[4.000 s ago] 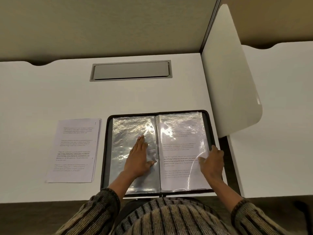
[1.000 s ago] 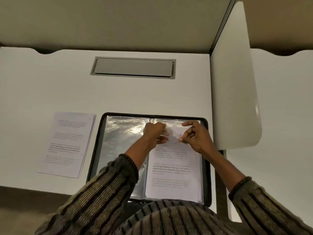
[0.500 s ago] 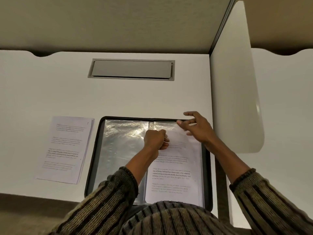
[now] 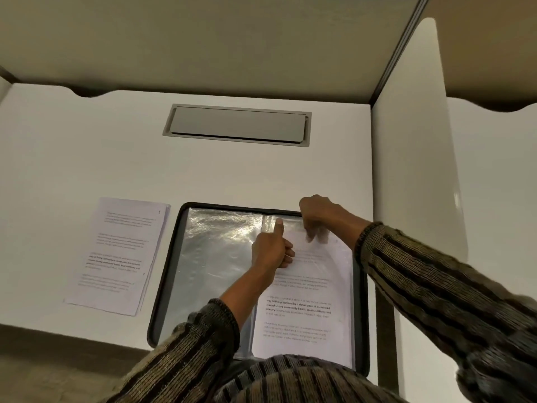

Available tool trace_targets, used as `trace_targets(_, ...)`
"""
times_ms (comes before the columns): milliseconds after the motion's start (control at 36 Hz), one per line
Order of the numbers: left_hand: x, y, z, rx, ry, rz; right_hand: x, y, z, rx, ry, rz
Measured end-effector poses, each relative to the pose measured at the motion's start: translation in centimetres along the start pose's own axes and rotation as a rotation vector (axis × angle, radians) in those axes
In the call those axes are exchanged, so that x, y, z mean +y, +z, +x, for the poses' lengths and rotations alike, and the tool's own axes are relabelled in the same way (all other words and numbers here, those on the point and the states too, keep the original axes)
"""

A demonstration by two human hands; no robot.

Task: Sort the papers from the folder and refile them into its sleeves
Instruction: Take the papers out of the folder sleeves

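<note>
Open folder (image 4: 168,271) on worktop (image 4: 87,146) at near edge; paper stack (image 4: 119,254) at its 9 o'clock, cable hatch (image 4: 236,125) well behind at 12 o'clock, divider panel (image 4: 412,170) at 3 o'clock. Sheet (image 4: 302,324) in folder's 3 o'clock sleeve (image 4: 347,271); right hand (image 4: 316,216) at sleeve's 12 o'clock end, left hand (image 4: 270,251) at its 9 o'clock edge.

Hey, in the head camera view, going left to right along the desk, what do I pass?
Loose stack of papers → folder's empty left sleeve → left hand → right hand at the printed sheet's top edge → white divider panel.
</note>
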State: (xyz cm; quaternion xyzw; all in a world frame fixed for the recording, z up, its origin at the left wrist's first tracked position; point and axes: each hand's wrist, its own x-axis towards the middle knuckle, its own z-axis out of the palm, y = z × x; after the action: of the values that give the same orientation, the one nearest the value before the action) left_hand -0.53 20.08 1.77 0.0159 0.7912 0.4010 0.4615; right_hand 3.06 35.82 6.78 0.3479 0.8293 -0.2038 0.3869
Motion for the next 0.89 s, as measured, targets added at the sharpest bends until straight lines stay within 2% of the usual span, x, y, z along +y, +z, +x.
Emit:
trace_targets(56,-1.3,-0.4,0.4,0.119,0.134,0.286,0.4,0.4,0.6,-0.049,0.029,0.039)
trace_targets(139,-4.1,-1.5,1.0,0.3,0.43,0.672,1.0,0.6,0.9,-0.111,0.053,0.075)
trace_targets(194,-6.1,-2.2,1.3,0.312,0.597,0.828,1.5,0.7,0.9,-0.12,0.053,0.087)
trace_targets(250,-7.8,-2.7,1.5,0.218,0.608,0.938,1.8,0.9,0.8,-0.09,0.047,0.046)
trace_targets(361,-9.8,-3.5,0.7,0.031,0.621,1.05,2.0,1.1,0.8,-0.058,0.063,-0.014)
trace_targets(528,-11.8,-4.1,-0.5,-0.021,0.711,1.069,2.8,0.8,1.9,-0.053,0.032,0.009)
trace_targets(722,-12.2,-4.5,-1.0,-0.072,0.765,1.058,4.8,-1.2,3.4,0.095,-0.028,0.131)
trace_targets(889,-12.3,-4.7,-1.3,-0.103,0.807,1.071,6.5,-2.1,4.4,0.264,0.03,0.195)
